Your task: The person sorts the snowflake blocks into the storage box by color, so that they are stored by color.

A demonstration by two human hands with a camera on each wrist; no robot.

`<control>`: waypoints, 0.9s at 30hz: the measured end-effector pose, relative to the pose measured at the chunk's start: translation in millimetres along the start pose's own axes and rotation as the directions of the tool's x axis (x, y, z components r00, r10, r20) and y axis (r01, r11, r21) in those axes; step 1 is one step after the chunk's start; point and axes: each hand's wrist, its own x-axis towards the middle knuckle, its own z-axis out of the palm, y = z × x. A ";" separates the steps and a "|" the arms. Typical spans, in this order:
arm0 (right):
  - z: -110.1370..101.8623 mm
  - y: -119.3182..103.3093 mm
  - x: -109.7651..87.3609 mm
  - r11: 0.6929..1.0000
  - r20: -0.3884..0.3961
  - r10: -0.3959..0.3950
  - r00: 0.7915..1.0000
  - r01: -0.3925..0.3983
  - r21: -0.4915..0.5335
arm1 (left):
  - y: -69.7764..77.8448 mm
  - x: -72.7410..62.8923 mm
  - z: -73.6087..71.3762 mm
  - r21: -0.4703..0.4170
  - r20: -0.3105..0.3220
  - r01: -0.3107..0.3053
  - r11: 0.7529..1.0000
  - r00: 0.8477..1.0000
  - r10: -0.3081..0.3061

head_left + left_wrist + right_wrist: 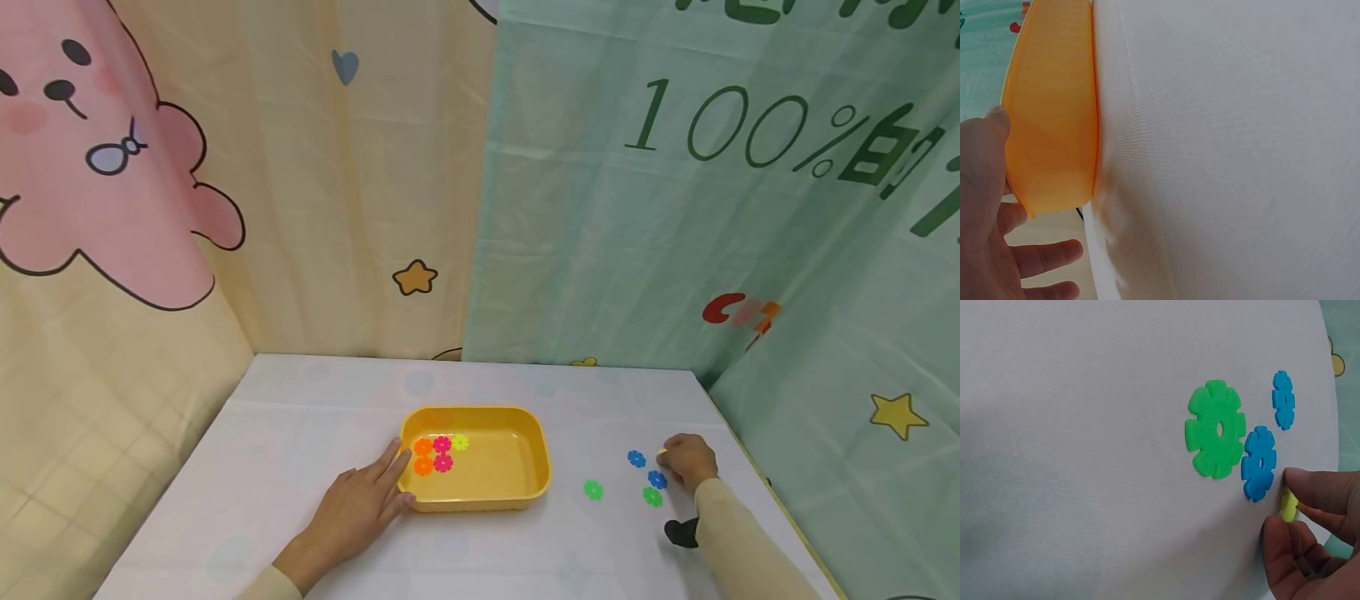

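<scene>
- The yellow tray (495, 469) is set near the middle of the white tabletop (517, 554); its left end is touched by the left hand (362, 505), the fingers of which are spread and mostly straight; the thumb is laid at the near left corner.
- A small yellow piece (1289, 505) is pinched between the thumb and fingertips of the right hand (690, 459), at the right of the tabletop; it is largely hidden by the fingers, and whether it is touching the tabletop cannot be told.
- Five flower-shaped pieces are held in the left part of the tray: two orange pieces (423, 467) are seen at the left, two pink pieces (443, 464) just right of them, and one yellow-green piece (460, 443) at the far right of the group.
- Two blue pieces (637, 459) are laid near the right hand, to its left; one green piece (652, 497) is placed just nearer than the nearer blue one; another green piece (593, 491) is set apart, closer to the tray.
- The tabletop is backed by a cream curtain (300, 192) at the left and a green curtain (585, 267) at the right.
</scene>
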 end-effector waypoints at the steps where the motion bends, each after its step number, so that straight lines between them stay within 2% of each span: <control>1: -0.1 -0.2 -0.1 1.000 0.000 0.006 1.000 -0.006 -0.006 | 0.2 0.0 -0.1 0.000 0.002 0.001 1.000 1.000 -0.001; 14: -4.5 -5.5 -3.1 0.993 0.009 0.061 0.998 -0.060 -0.098 | 1.0 0.4 0.0 0.010 -0.003 -0.002 1.000 1.000 0.002; 27: -7.2 -1.7 1.7 0.995 0.019 0.052 0.998 -0.050 -0.081 | 1.5 -0.3 -0.3 0.007 -0.006 -0.008 1.000 1.000 0.008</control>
